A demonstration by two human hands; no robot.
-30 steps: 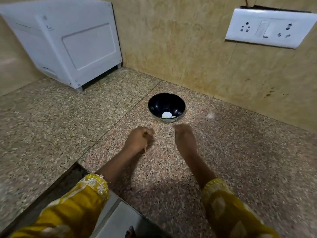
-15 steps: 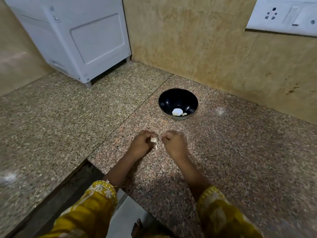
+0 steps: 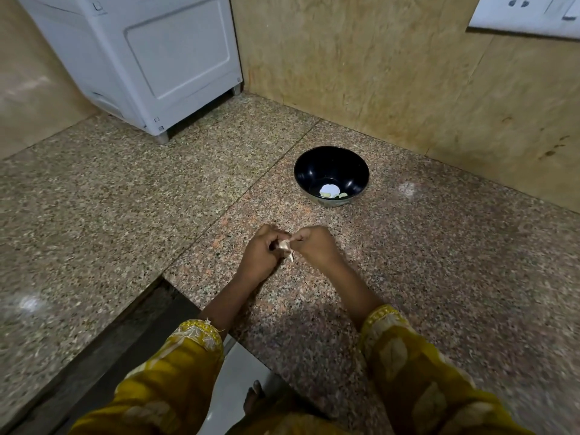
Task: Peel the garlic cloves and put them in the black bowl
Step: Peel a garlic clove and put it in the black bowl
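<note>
Your 2 hands have closed the gap of 0.5 s ago: your left hand (image 3: 260,251) and right hand (image 3: 317,246) now meet above the granite counter (image 3: 439,262). Beyond them stands the black bowl (image 3: 314,166), with pale peeled pieces (image 3: 326,194) at its bottom. Both hands pinch 1 garlic clove (image 3: 285,245) between them, its papery skin hanging loose.

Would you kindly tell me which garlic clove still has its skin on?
The garlic clove pinched between the left hand and right hand, with papery skin hanging off it; the pale pieces in the black bowl look bare.
</note>
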